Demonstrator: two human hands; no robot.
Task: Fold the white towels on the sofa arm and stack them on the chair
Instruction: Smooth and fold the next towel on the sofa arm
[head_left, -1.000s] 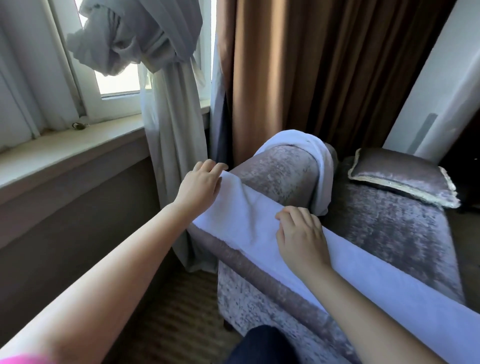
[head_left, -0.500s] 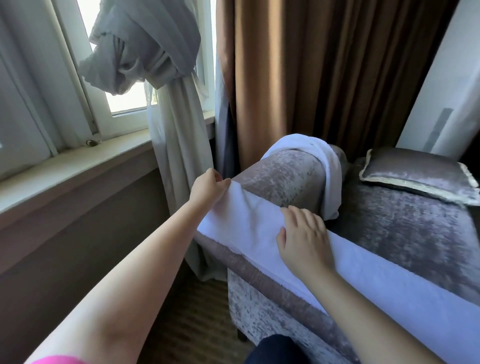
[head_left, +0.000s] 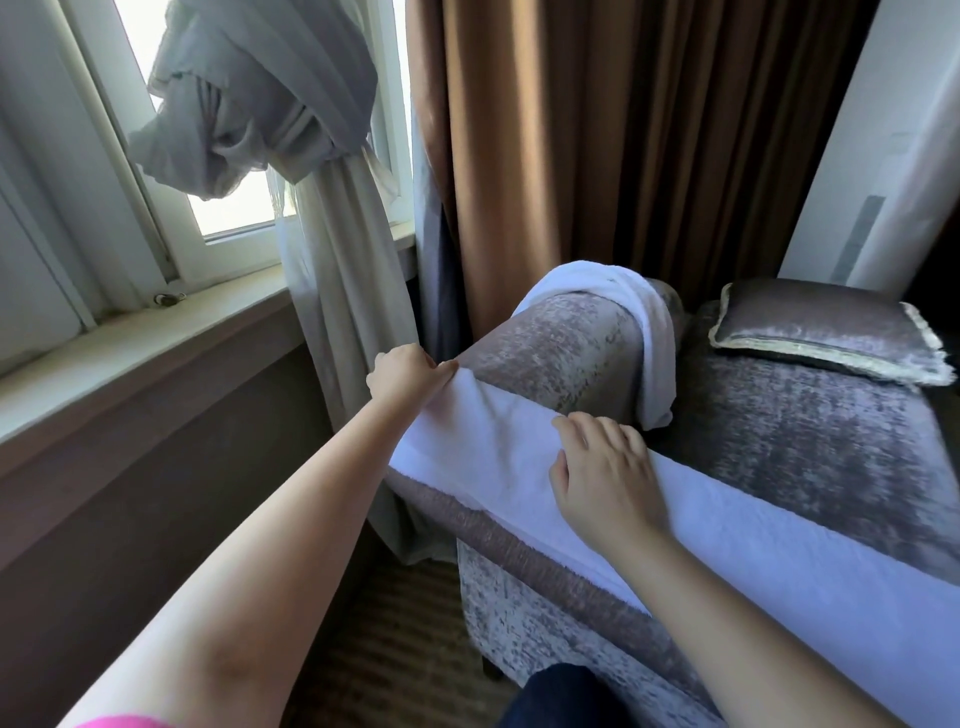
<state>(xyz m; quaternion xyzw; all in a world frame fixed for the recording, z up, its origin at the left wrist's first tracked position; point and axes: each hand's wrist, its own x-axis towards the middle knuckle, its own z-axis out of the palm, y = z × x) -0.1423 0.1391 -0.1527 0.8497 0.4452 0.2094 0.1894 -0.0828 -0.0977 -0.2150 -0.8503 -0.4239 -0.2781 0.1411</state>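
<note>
- Two white towels sit on the sofa arm (head_left: 561, 338), whose rounded, velvety top makes a narrow bed for folding. Cloth overhanging either side could drag the rest down toward the floor (head_left: 405, 623).
- One long towel (head_left: 779, 561) lies lengthwise along the arm and runs out of view at lower right. If its far end is carried back unevenly, the edges would likely land askew and the fold come out crooked.
- Smaller in view, the second towel (head_left: 660, 358) hangs draped over the arm's far end, apart from the long one. A broad sweep of the folding end might brush it and tip it onto the seat (head_left: 805, 441).
- Flat on the long towel rests the right hand (head_left: 608, 483), fingers spread and straight, gripping nothing. Should it lift too soon, the whole strip could slide with the pull.
- At the towel's far end the left hand (head_left: 405, 371) pinches the bunched cloth, fingers curled round it. Gripping at one spot may let the far corners droop.
- No chair shows, so I cannot tell where the stack goes.
</note>
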